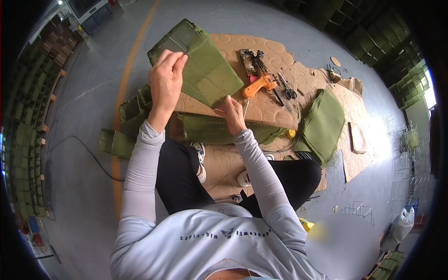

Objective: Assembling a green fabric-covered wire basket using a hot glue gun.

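Observation:
A green fabric-covered box point(212, 74), with an open end showing wires across it, is tilted above the cardboard-topped work surface. My left hand point(166, 81) is closed, with its fingers curled in a pinch at the box's left edge; what lies right under the fingertips is hidden. At the lower corner, my right hand point(232, 114) grips the box, thumb on top of the fabric. Just right of the box lies an orange glue gun point(260, 85). Black-handled scissors point(288, 88) rest beyond it, near a dark, stained holder point(252, 59).
Cardboard point(275, 112) covers the work surface, and more cardboard point(357, 135) lies on the floor. Green fabric sheets point(324, 121) are piled at right. Green boxes point(116, 142) stand at left, near a cable point(93, 156). Wire frames point(359, 210) sit at lower right.

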Tool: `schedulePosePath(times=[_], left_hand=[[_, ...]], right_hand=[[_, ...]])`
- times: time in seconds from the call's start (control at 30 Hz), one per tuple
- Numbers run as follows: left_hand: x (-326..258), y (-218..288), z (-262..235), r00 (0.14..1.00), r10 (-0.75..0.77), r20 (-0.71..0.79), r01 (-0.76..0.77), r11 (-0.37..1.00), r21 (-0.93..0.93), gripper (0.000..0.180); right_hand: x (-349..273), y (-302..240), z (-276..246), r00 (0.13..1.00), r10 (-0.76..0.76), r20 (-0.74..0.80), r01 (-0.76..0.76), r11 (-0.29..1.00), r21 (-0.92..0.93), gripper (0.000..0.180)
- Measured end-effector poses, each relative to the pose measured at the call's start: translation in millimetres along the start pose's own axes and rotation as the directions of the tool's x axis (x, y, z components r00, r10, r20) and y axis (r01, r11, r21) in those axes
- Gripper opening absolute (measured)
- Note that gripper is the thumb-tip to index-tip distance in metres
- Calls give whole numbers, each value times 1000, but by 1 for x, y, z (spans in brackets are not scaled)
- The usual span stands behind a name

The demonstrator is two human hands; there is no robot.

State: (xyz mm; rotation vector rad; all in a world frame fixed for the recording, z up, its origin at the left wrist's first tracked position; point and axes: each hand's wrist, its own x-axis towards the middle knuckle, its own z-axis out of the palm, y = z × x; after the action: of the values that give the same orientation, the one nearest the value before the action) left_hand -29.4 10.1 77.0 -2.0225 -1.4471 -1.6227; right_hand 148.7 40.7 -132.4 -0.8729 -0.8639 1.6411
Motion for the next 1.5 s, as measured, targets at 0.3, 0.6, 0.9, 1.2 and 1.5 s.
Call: schedulePosePath(times=[0.3, 0.6, 0.9, 1.2, 1.5], left_hand=[[-25, -17, 16, 992, 126, 0, -125, 984, 127, 10], [-46, -44, 16, 975, 47, 217, -53, 998, 23, 12], [-32, -33, -11, 916, 76, 393, -113, 991, 71, 22], [-14, -14, -2, 875, -28, 484, 101, 987, -125, 30], [-17, -28, 4, 867, -216, 449, 354, 901, -250, 19]], right_hand=[[16, -2, -7, 989, 143, -37, -147, 972, -185, 47], [7, 22, -47, 974, 218, -61, -226, 930, -290, 37], [0, 39, -59, 972, 234, 14, -218, 876, 430, 32], [4, 52, -45, 968, 239, 81, -248, 846, 472, 25], [6, 59, -35, 967, 222, 127, -256, 834, 488, 23]])
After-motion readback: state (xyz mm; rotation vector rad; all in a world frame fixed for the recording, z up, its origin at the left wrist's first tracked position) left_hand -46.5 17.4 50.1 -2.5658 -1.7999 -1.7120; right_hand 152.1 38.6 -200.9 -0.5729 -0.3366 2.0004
